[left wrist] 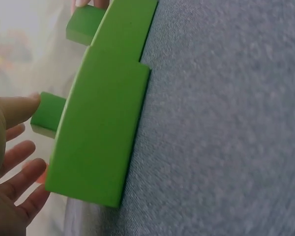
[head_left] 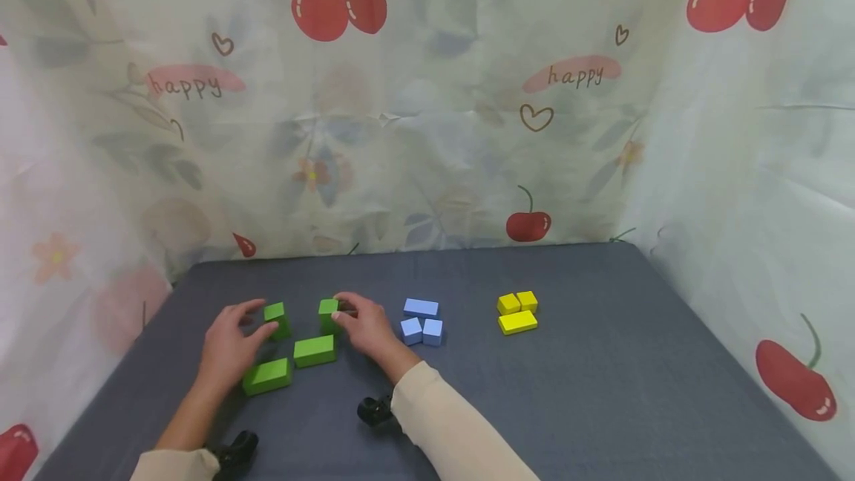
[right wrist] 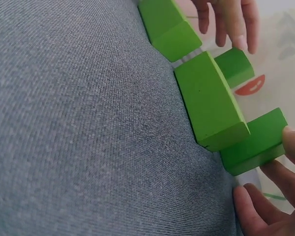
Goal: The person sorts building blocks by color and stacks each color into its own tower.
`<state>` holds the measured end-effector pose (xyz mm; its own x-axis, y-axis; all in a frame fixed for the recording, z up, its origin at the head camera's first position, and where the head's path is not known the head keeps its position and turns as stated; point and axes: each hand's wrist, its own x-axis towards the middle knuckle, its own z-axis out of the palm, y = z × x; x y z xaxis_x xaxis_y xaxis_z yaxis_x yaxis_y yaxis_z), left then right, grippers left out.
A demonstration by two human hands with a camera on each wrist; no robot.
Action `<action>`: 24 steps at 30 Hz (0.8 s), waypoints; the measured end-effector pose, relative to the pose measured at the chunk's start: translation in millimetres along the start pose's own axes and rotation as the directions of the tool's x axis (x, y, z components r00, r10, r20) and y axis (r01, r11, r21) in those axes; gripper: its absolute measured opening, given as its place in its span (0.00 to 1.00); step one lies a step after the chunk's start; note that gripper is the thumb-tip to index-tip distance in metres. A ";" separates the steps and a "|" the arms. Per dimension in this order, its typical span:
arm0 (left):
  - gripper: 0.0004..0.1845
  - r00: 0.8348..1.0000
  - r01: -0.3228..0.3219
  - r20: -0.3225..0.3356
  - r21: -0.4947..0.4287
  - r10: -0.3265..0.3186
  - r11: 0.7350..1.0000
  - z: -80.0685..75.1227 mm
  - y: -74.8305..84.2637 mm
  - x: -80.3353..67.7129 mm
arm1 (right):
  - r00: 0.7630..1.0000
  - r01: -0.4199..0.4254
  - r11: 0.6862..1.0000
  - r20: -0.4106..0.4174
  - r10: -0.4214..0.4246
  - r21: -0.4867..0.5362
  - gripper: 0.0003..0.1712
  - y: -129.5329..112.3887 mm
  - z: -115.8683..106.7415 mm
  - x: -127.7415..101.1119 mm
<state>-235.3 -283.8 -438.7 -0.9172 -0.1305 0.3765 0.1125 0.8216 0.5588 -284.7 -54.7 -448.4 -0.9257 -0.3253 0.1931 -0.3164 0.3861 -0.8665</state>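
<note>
On a grey table (head_left: pixel 601 392) backed by a cherry-print curtain (head_left: pixel 427 95), two long green blocks (head_left: pixel 267 375) lie near the person. The left hand (head_left: pixel 230 347) pinches a small green cube (head_left: pixel 277 318); the right hand (head_left: pixel 364 329) pinches another green cube (head_left: pixel 328 315) beside it. Blue blocks (head_left: pixel 421 321) and yellow blocks (head_left: pixel 517 312) sit to the right.

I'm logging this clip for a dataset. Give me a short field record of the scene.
left hand: fingers pinch a small green cube
right hand: fingers pinch another small green block
between hands: two flat green blocks
further right: three blue blocks, three yellow blocks
surface: grey cloth table
</note>
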 end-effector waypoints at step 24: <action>0.27 0.982 0.107 0.164 -0.098 -0.090 0.989 -4.9 -10.2 6.4 | 1.000 -0.014 0.999 0.011 0.015 -0.052 0.18 1.8 0.3 3.2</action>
<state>-240.5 -295.8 -438.4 -0.9738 -0.1107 0.1986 0.0511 0.7445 0.6657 -288.2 -55.3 -449.4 -0.9281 -0.3287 0.1751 -0.3133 0.4348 -0.8443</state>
